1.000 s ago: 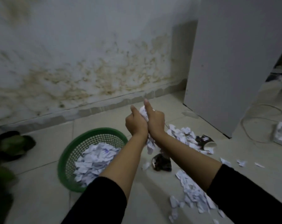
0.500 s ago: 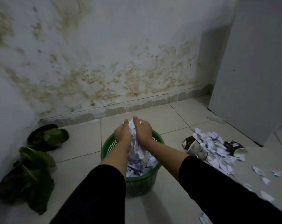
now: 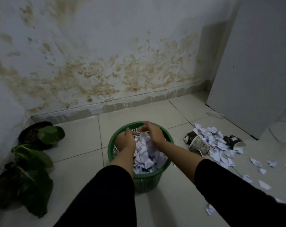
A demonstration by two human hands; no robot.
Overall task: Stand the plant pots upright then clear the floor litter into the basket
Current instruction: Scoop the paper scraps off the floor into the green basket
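Note:
A green mesh basket [image 3: 145,181] stands on the tiled floor, heaped with torn white paper [image 3: 145,154]. My left hand [image 3: 125,141] and my right hand [image 3: 153,132] hover over its mouth, fingers loosely spread and holding nothing. A pile of paper scraps [image 3: 216,145] lies on the floor to the right, mixed with paper cups on their sides [image 3: 198,144]. Plant pots with large green leaves stand along the left wall: one dark pot at the back [image 3: 39,133] and leafy plants nearer me [image 3: 29,176].
A stained wall runs behind the basket. A white door or cabinet panel [image 3: 253,71] stands at the right. Loose scraps [image 3: 263,184] trail across the tiles at the lower right, one by my right sleeve [image 3: 210,210].
Both hands carried a bundle of paper from the right-hand pile over the basket, then spread apart and let it fall in. The view swung left with them.

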